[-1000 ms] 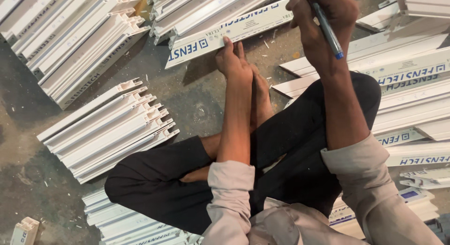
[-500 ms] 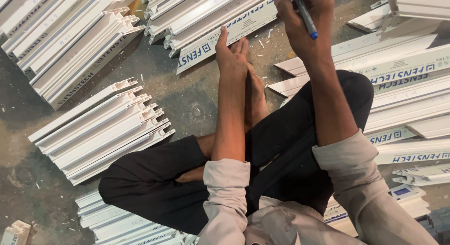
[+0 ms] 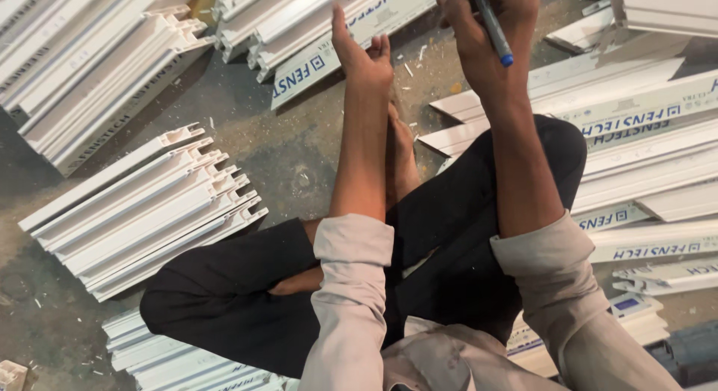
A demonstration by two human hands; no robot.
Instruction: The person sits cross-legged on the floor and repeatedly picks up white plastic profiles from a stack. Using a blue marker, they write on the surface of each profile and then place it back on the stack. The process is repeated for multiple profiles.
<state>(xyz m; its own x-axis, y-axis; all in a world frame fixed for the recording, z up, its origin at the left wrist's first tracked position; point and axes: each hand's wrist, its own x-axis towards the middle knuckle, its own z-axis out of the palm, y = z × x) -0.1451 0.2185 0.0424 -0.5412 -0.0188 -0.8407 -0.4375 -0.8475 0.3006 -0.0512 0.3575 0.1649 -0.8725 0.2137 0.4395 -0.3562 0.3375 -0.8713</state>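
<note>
I sit cross-legged on the floor in black trousers. My right hand (image 3: 490,28) is closed around a blue pen (image 3: 493,28) with its capped end pointing down toward me. My left hand (image 3: 360,53) reaches forward, fingers extended, resting at the near end of a long white plastic profile with a printed film strip (image 3: 340,39). My bare foot (image 3: 400,148) lies below the left wrist. The tips of both hands are cut off by the top edge of the view.
Stacks of white plastic profiles lie all around: a bundle at left (image 3: 142,211), another at top left (image 3: 82,69), more at right (image 3: 643,129) and under my knee (image 3: 172,357). White shavings dot the grey concrete floor (image 3: 299,166).
Both hands have reached farther forward and now sit higher in the view. The printed profile appears to have shifted up and right with them.
</note>
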